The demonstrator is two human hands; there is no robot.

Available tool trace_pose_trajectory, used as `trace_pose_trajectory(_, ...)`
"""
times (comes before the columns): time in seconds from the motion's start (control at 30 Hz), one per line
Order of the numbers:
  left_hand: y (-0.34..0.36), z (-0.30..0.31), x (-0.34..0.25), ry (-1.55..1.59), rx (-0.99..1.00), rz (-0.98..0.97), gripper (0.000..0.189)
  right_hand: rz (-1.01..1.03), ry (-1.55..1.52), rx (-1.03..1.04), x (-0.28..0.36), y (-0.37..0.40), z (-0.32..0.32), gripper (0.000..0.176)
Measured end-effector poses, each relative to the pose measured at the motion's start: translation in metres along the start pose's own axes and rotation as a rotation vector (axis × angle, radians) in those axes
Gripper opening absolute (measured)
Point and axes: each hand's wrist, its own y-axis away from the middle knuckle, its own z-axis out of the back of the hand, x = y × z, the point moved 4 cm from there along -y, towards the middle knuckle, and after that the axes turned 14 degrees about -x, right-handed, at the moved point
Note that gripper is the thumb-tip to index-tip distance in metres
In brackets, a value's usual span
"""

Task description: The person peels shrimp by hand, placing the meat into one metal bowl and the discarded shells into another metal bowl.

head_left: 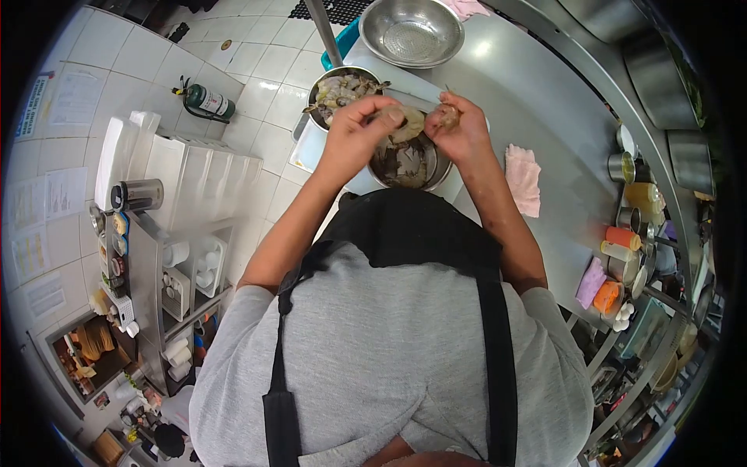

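Note:
My left hand point(359, 138) is closed on a pale, translucent shrimp point(408, 125), pinched between thumb and fingers. Close by on the right, my right hand point(461, 132) has its fingers curled around a small brownish piece point(446, 117), perhaps shrimp shell or a head. Below both hands sits a metal bowl point(447, 173) with greyish shrimp pieces or shells point(410, 165) in it. To the upper left, another metal bowl point(315, 95) is heaped with whole shrimp point(342, 91). My fingers partly hide what they hold.
A metal colander point(412, 35) stands at the back of the steel counter point(521, 86). A pink cloth point(522, 180) lies right of my right arm. Containers and bottles point(622, 237) line the right side. A fire extinguisher point(208, 103) hangs on the tiled wall.

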Motion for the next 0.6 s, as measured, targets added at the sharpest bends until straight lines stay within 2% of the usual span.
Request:
trace_pose_trajectory(0.03, -0.002, 0.002, 0.008, 0.357, -0.005, 0.22, 0.022, -0.052, 0.057, 0.033, -0.001, 0.007, 0.001, 0.007)
trace_pose_trajectory(0.07, -0.002, 0.004, 0.012, 0.355, -0.011, 0.221, 0.022, -0.103, 0.113, 0.067, -0.004, 0.015, 0.002, 0.008)
trace_pose_trajectory(0.1, -0.003, -0.001, 0.001, 0.645, 0.02, 0.356, 0.024, -0.108, 0.116, 0.067, -0.007, 0.021, 0.002, 0.008)
trace_pose_trajectory(0.13, -0.004, -0.006, -0.004, 0.936, 0.053, 0.49, 0.025, -0.027, 0.227, 0.1, -0.008, 0.028, 0.0, 0.009)
trace_pose_trajectory(0.17, -0.005, -0.005, 0.0, 0.921, 0.062, 0.516, 0.024, 0.055, 0.337, 0.132, -0.009, 0.033, 0.0, 0.01)
trace_pose_trajectory(0.2, -0.006, -0.004, 0.008, 0.92, 0.063, 0.516, 0.024, 0.055, 0.337, 0.132, -0.007, 0.034, 0.002, 0.01)
trace_pose_trajectory(0.27, -0.006, -0.002, 0.023, 0.654, 0.149, 0.436, 0.023, 0.203, 0.501, 0.315, 0.0, 0.039, 0.002, 0.006)
trace_pose_trajectory(0.3, -0.003, -0.007, 0.019, 0.654, 0.15, 0.438, 0.023, 0.202, 0.5, 0.314, 0.0, 0.044, 0.0, 0.006)
trace_pose_trajectory(0.37, 0.004, -0.015, 0.012, 0.07, 0.161, 0.278, 0.026, 0.387, 0.747, 0.311, 0.008, 0.057, -0.007, 0.009)
trace_pose_trajectory(0.4, 0.006, -0.015, 0.015, 0.069, 0.158, 0.277, 0.026, 0.385, 0.748, 0.313, 0.008, 0.067, -0.013, 0.009)
trace_pose_trajectory(0.47, 0.013, -0.018, 0.027, -0.154, 0.341, 0.301, 0.027, 0.629, 1.173, 0.414, 0.004, 0.087, -0.028, 0.019)
trace_pose_trajectory(0.5, 0.016, -0.019, 0.022, -0.191, 0.366, 0.321, 0.025, 0.635, 1.235, 0.497, 0.003, 0.084, -0.027, 0.028)
trace_pose_trajectory(0.53, 0.015, -0.018, 0.023, -0.193, 0.365, 0.32, 0.025, 0.635, 1.233, 0.499, 0.002, 0.082, -0.026, 0.028)
trace_pose_trajectory(0.6, 0.017, -0.016, 0.03, -0.283, 0.482, 0.311, 0.023, 0.742, 1.405, 0.576, -0.004, 0.082, -0.027, 0.026)
